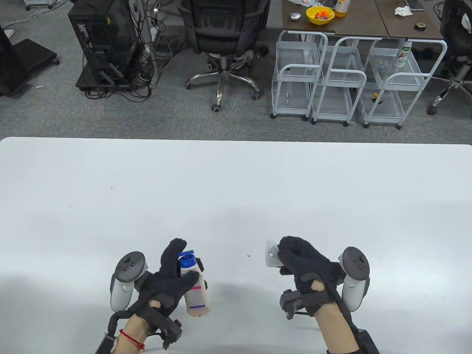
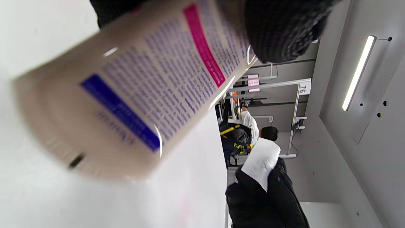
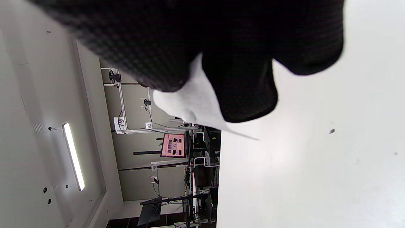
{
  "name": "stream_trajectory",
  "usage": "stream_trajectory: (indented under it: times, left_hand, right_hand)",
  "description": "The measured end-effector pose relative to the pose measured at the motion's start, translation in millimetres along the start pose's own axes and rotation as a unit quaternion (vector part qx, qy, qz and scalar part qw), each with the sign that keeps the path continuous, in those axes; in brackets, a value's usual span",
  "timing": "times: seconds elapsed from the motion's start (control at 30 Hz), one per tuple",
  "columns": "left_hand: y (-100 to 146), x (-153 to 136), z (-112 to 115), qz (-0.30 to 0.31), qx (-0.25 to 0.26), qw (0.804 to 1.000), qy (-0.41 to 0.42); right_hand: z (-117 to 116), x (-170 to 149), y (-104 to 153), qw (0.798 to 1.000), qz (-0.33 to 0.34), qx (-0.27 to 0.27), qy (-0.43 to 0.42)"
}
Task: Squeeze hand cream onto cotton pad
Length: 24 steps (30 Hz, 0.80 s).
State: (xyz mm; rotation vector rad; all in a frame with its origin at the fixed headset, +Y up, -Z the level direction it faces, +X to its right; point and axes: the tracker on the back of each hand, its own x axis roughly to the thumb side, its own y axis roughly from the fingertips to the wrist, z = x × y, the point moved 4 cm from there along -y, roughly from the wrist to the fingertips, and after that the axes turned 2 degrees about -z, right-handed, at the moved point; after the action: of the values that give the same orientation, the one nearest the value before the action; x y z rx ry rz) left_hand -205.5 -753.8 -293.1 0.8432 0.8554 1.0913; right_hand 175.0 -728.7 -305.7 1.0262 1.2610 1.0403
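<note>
Near the table (image 1: 236, 177) front edge, both hands are raised over it, each holding one item. Left hand (image 1: 166, 284) wraps the tube (image 1: 194, 285): fingers curled round the upper body, thumb near the blue flip cap (image 1: 186, 255), which looks hinged open but I can't confirm. Right hand (image 1: 306, 261) pinches the pad (image 1: 271, 253) by one edge, free part sticking out toward the tube. Tube and pad are well apart, nothing touching the table.

Handling, my read:
- Tube: soft plastic, smooth and glossy, beige with blue and pink print, flat crimped tail. Light, gives under pressure, a bit slippery in fabric gloves. Grip mid-body, squeeze there, nozzle aimed at the pad.
- Pad: thin white fibrous sheet, rounded corners, near weightless and floppy; right wrist view shows it bending at the pinch. Better supported from underneath so cream doesn't fold it.
</note>
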Motion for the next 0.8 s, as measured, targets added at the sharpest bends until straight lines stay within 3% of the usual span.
stream_trajectory:
  times: [0.3, 0.57, 0.7, 0.8]
  left_hand:
    - [1.9, -2.1, -10.2, -0.010, 0.058, 0.998, -0.015]
    - [0.9, 8.5, -6.4, 0.031, 0.035, 0.997, -0.053]
    - [1.1, 16.0, -1.4, 0.035, 0.024, 0.993, -0.113]
    - [1.6, 21.3, -2.9, 0.031, 0.062, 0.984, -0.163]
  right_hand:
    - [-6.3, -7.4, -2.3, 1.000, -0.011, 0.011, 0.011]
    - [-11.7, -8.8, -3.6, 1.000, -0.011, 0.020, 0.018]
    - [-11.0, -8.6, -4.9, 0.999, -0.002, 0.021, 0.037]
    - [-8.9, -8.4, -8.8, 0.999, 0.006, 0.040, 0.033]
